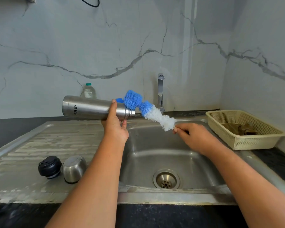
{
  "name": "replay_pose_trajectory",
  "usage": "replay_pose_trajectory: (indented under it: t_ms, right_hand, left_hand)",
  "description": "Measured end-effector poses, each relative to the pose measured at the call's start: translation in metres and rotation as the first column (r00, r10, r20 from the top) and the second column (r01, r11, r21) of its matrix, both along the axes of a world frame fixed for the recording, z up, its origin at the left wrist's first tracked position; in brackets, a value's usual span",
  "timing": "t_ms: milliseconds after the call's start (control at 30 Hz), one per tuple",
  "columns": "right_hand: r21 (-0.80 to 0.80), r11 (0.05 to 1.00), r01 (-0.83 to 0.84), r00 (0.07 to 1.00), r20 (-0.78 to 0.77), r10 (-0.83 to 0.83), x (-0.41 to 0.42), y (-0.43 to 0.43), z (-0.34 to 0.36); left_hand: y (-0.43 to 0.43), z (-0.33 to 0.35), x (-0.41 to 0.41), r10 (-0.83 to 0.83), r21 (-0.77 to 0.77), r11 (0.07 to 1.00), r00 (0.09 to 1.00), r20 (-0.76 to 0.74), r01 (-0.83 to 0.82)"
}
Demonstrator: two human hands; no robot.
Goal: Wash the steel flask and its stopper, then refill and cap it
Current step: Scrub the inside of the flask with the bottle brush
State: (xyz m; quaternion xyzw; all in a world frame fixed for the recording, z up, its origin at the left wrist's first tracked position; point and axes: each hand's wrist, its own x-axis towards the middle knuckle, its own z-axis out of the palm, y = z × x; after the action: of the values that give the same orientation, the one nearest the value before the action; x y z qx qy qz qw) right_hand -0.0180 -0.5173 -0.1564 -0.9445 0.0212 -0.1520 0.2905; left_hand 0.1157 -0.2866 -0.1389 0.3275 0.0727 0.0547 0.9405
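Head view, stopper (49,167) beside steel cup (74,168) on drainboard (48,139), basket (253,143) beside sink (155,155)

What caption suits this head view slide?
At the sink, left hand holds the steel flask sideways; right hand pinches a bottle brush.

Stopper (49,167), steel cap (74,168) on drainboard (39,142)

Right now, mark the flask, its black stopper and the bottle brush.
steel flask (89,107), head view, on the body just right of the logo.
black stopper (49,167), head view, on its top.
bottle brush (156,115), head view, on the white bristles.
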Motion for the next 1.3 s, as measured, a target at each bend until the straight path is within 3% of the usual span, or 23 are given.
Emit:
replay_pose_trajectory:
  t_ms: [200, 400, 600, 767, 967, 1300]
  right_hand:
    - [0.010, 1.000, -0.027, 0.999, -0.043, 0.028, 0.003, -0.003, -0.007]
    - [0.091, 0.996, 0.019, 0.999, 0.025, -0.021, 0.011, 0.010, -0.010]
    - [0.053, 0.999, 0.004, 1.000, 0.001, -0.004, 0.004, -0.004, -0.010]
    - [0.107, 0.993, 0.057, 0.995, 0.080, -0.066, 0.013, 0.006, -0.011]
    - [0.070, 0.997, 0.031, 0.999, 0.007, -0.032, 0.005, -0.003, -0.010]
    - [-0.034, 0.993, 0.111, 0.994, 0.021, -0.110, 0.014, -0.001, -0.009]
  left_hand:
    - [0.008, 0.001, -0.001, -0.014, -0.084, 0.996, 1.000, -0.003, 0.014]
    - [-0.006, 0.002, -0.011, -0.060, -0.085, 0.995, 0.998, -0.003, 0.060]
    - [0.002, 0.004, -0.010, -0.025, -0.126, 0.992, 1.000, 0.012, 0.026]
    - [-0.010, 0.003, -0.013, -0.053, -0.078, 0.995, 0.998, 0.034, 0.056]
    - [0.003, 0.004, -0.007, 0.024, -0.108, 0.994, 1.000, 0.001, -0.024]
    - [-0.012, 0.003, -0.017, -0.109, 0.053, 0.993, 0.991, 0.075, 0.105]
